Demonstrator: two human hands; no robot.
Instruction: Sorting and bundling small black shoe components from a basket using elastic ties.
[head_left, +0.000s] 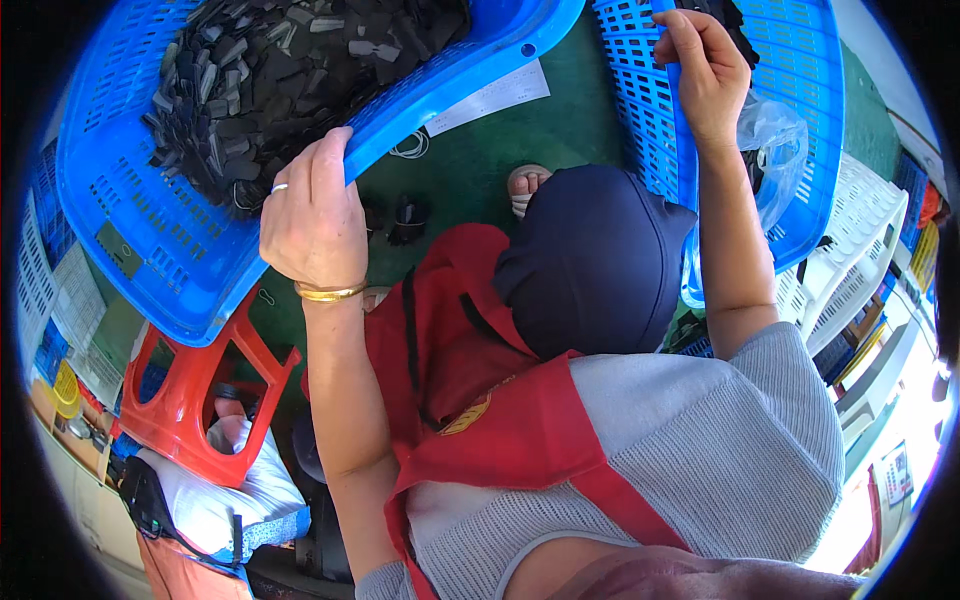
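Note:
My left hand [315, 215], with a ring and a gold bangle, is closed over the near rim of a large blue plastic basket [160, 250]. That basket is tilted and holds a heap of small flat black pieces [270, 90]. At the upper right, my right hand [710, 70] is raised at the rim of a second blue basket [640, 90], its fingers bent and drawn together. Whatever they grip is too small or hidden to tell. Beside that wrist, a clear plastic bag [775, 150] lies in the second basket, with dark pieces partly showing.
A red plastic stool [215, 400] stands at the left, near a white stuffed sack [240, 490]. White crates [850, 240] are at the right. On the green floor [460, 170] lie a white paper sheet [495, 95], a looped cord [410, 146] and small dark bundles [408, 220].

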